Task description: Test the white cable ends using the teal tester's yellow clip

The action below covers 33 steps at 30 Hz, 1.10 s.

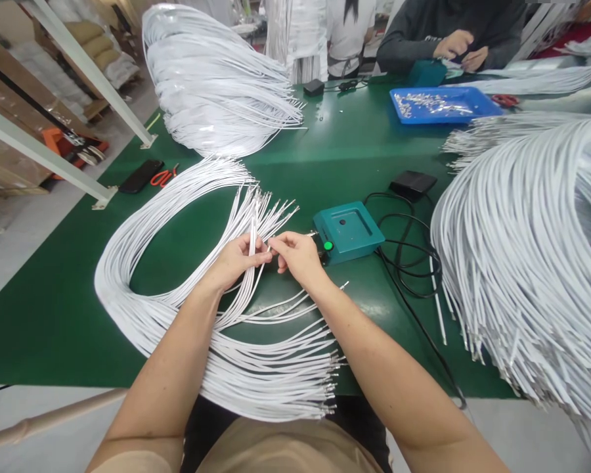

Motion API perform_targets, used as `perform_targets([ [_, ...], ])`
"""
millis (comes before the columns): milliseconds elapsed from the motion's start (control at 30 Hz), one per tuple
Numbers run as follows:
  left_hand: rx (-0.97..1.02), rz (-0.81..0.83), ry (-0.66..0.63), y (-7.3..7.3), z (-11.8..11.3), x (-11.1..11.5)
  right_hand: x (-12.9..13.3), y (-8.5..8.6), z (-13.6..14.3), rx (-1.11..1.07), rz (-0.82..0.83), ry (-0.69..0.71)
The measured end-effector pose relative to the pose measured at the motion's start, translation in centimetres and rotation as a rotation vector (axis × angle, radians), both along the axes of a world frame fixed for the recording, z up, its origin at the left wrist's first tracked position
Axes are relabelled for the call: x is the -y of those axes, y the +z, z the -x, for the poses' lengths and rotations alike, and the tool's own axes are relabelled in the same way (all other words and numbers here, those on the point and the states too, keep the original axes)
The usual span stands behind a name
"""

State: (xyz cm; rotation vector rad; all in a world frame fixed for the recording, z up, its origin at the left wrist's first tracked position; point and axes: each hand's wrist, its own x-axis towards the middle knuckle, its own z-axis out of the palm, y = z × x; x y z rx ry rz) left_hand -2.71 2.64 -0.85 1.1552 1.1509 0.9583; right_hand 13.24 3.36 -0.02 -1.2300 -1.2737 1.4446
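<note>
Several white cables (252,226) pass upright through my left hand (246,255), whose fingers are wrapped round them. Right beside it, my right hand (293,253) is pinched at a cable end between the two hands; the tip itself is mostly hidden by the fingers. A large looped bundle of white cables (115,276) lies on the left, its metal-tipped ends fanning out behind my hands and below my wrists. Just right of my right hand sits a teal device (349,230) with a lit green spot on its near left side.
Big cable bundles (211,79) (512,243) lie at the back left and right on the green table (44,315). A blue tray (443,118) holds small parts. Black leads (398,263), a black box (414,184), a phone (141,176) and red-handled scissors (163,176) lie around. A co-worker (448,33) sits opposite.
</note>
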Motion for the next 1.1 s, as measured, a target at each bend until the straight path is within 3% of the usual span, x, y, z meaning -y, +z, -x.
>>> perform_targets([
  [133,-0.012,-0.007,0.001,0.17,0.01,-0.03,-0.04,-0.23,0.28,-0.093,-0.014,-0.010],
  [300,0.036,-0.008,-0.046,0.40,0.03,0.01,0.26,0.36,0.56,-0.278,0.112,-0.047],
  [667,0.064,-0.023,-0.174,0.72,-0.47,0.46,-0.23,0.28,-0.22,-0.438,0.256,0.128],
  [1100,0.033,-0.061,-0.039,0.56,0.28,0.13,-0.16,-0.19,-0.30,-0.695,0.400,0.220],
])
